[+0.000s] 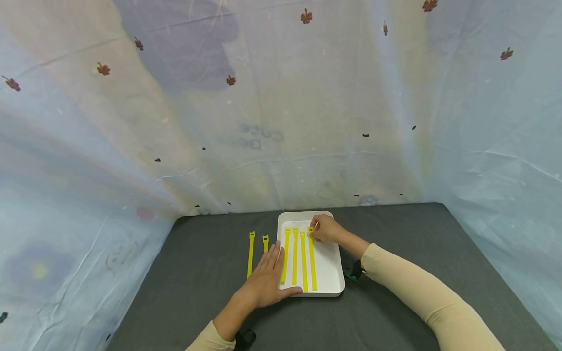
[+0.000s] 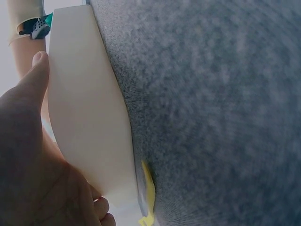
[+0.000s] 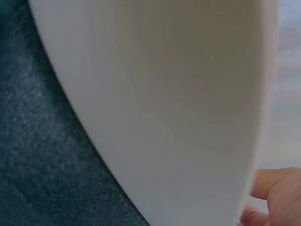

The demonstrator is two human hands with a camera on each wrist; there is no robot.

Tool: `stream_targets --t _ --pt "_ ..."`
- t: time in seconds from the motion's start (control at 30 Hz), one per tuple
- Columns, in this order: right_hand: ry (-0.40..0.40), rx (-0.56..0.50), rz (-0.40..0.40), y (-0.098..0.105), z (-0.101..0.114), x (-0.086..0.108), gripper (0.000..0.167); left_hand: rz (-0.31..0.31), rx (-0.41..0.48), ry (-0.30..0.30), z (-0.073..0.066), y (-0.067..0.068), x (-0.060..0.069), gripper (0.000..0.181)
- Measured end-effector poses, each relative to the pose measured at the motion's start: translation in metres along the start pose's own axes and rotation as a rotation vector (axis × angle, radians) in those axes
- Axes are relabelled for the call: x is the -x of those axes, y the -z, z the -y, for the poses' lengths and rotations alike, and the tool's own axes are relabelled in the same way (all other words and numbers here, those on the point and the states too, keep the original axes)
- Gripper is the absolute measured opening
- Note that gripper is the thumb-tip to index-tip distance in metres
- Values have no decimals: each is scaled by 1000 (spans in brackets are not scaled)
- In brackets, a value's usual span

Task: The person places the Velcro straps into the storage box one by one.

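Note:
A white tray (image 1: 327, 265) holds several yellow cable straps (image 1: 295, 258) with slotted heads, laid side by side lengthwise. My right hand (image 1: 326, 228) reaches in from the right and pinches the rightmost strap (image 1: 312, 265) near its slotted head. Against the tray's near left corner rests my left hand (image 1: 263, 282), fingers stretched along the left side and thumb at the front rim. In the left wrist view, that thumb (image 2: 35, 77) lies against the tray's outer wall (image 2: 89, 103). The right wrist view shows mostly tray wall (image 3: 155, 108); the pinched strap is hidden there.
Left of the tray, two more yellow straps lie on the dark grey cloth: one fully left (image 1: 251, 251), another (image 1: 265, 241) partly covered by my left hand. A patterned sheet (image 1: 281, 122) hangs behind and at both sides.

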State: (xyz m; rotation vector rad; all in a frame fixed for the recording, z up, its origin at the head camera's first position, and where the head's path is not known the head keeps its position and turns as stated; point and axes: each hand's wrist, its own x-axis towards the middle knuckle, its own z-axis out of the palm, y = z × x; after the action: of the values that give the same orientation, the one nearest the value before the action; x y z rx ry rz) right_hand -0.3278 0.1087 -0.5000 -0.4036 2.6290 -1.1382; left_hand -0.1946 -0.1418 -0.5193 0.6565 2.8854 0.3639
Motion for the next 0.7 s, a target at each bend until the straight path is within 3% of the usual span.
stream_targets --t 0.27,0.47,0.7 --pt "-2 64 -12 1 3 1 20 -18 3 -26 1 0 -1 125" --pt "-18 82 17 2 5 3 35 -25 1 -31 1 0 -1 125" --pt "19 37 60 8 7 10 42 -25 -11 -36 1 1 0 125"
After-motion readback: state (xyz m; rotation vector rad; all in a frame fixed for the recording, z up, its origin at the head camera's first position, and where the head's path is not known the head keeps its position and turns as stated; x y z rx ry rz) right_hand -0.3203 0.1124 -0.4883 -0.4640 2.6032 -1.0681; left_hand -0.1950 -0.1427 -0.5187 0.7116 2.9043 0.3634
